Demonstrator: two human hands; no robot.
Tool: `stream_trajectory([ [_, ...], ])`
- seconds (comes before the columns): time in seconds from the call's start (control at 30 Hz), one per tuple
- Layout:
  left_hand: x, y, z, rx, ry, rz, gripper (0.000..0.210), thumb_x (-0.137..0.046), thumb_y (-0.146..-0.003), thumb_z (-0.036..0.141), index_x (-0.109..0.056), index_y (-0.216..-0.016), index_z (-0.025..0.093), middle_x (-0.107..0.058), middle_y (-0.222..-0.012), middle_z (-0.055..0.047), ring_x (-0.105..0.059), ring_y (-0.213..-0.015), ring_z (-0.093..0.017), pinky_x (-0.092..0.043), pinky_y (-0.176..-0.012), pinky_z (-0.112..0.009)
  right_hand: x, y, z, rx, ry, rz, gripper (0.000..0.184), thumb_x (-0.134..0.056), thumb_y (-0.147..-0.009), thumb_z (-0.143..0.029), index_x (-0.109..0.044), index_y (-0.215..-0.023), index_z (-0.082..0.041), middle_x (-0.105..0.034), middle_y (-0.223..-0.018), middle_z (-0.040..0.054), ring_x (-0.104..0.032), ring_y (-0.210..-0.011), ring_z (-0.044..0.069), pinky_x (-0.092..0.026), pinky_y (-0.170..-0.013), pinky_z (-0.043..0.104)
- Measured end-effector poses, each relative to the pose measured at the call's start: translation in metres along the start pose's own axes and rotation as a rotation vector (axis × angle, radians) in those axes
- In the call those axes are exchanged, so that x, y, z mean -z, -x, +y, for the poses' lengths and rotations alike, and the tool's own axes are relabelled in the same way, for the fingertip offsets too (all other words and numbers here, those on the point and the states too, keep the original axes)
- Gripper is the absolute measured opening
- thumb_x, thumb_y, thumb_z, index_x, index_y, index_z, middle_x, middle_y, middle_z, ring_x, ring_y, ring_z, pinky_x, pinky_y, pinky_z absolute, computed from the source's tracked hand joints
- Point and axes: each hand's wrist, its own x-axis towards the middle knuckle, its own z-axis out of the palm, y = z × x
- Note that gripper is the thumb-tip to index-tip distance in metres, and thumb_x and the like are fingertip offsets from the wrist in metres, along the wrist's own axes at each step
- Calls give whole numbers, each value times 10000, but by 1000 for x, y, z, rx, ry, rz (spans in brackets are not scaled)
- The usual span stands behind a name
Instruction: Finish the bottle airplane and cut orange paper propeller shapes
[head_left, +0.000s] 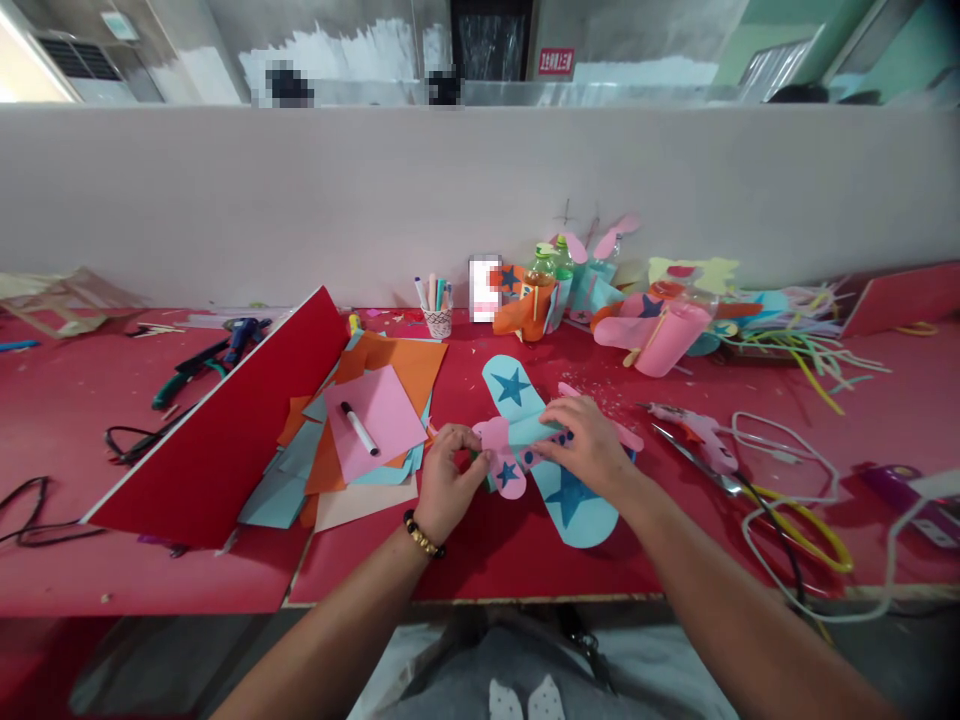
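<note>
Both hands are on the paper plane (546, 440) at the near middle of the red table (495, 550). The left hand (448, 480), a beaded bracelet (422, 537) on its wrist, pinches the pink nose piece (504, 462) between thumb and fingers. The right hand (592, 442) lies flat, fingers pressed together on the plane's body, covering it between the 2 blue-starred wings. Left of them, a pile of coloured paper sheets (360, 430) carries a marker (360, 428), and a red board (225, 430) leans beside it. To the right, a pink glue gun (694, 428). Farther back: a pen cup (438, 318) and finished paper crafts (637, 310) against the wall.
</note>
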Motion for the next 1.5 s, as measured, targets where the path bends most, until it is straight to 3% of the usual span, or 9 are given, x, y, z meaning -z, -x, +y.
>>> stream_trajectory([
  [0.2, 1, 0, 0, -11, 1, -9, 120, -585, -800, 226, -508, -717, 188, -524, -806, -11, -523, -782, -144, -417, -758, -286, -9, -8, 1, -76, 44, -19, 278, -787, -638, -346, -620, -825, -226, -629, -902, 52, -543, -957, 274, -415, -878, 450],
  [0.3, 1, 0, 1, 1, 5, -12, 121, -583, -801, 226, -505, -716, 190, -529, -802, -12, -524, -778, -147, -421, -752, -286, 5, -6, 11, -134, -46, 110, 199, -736, -695, -311, -624, -837, -227, -642, -904, 58, -557, -956, 262, -437, -848, 413],
  [0.4, 1, 0, 0, 6, 16, -2, 101, -588, -794, 219, -513, -731, 192, -537, -806, -13, -527, -787, -151, -424, -760, -290, 22, 2, 25, -330, -142, 242, 157, -669, -748, -337, -635, -826, -205, -652, -841, 58, -589, -797, 222, -465, -715, 349],
  [0.57, 1, 0, -4, 17, 17, -27, 112, -582, -802, 222, -506, -727, 189, -531, -821, -16, -526, -811, -154, -417, -781, -296, 25, 17, 31, -495, -246, 150, 183, -674, -717, -349, -627, -797, -192, -633, -714, 14, -557, -606, 161, -452, -599, 288],
  [0.77, 1, 0, -7, 14, 27, -39, 108, -582, -810, 226, -501, -751, 185, -521, -832, -18, -517, -809, -152, -410, -775, -297, 12, 15, 21, -424, -123, 68, 117, -662, -681, -227, -585, -769, -216, -598, -728, -5, -533, -611, 147, -430, -594, 267],
  [1.37, 1, -2, -14, 17, 45, -38, 120, -593, -808, 254, -505, -766, 185, -519, -831, -17, -515, -800, -150, -412, -764, -287, 7, 20, 29, -272, -14, 29, 163, -570, -730, -134, -560, -866, -225, -595, -709, -7, -566, -631, 161, -408, -594, 255],
  [1.5, 2, -2, -14, 17, 47, -51, 125, -594, -812, 257, -501, -766, 187, -516, -827, -14, -514, -793, -149, -414, -761, -289, 15, 18, 22, -239, 11, 59, 181, -529, -741, -100, -574, -864, -224, -617, -749, 17, -580, -683, 178, -423, -626, 269],
])
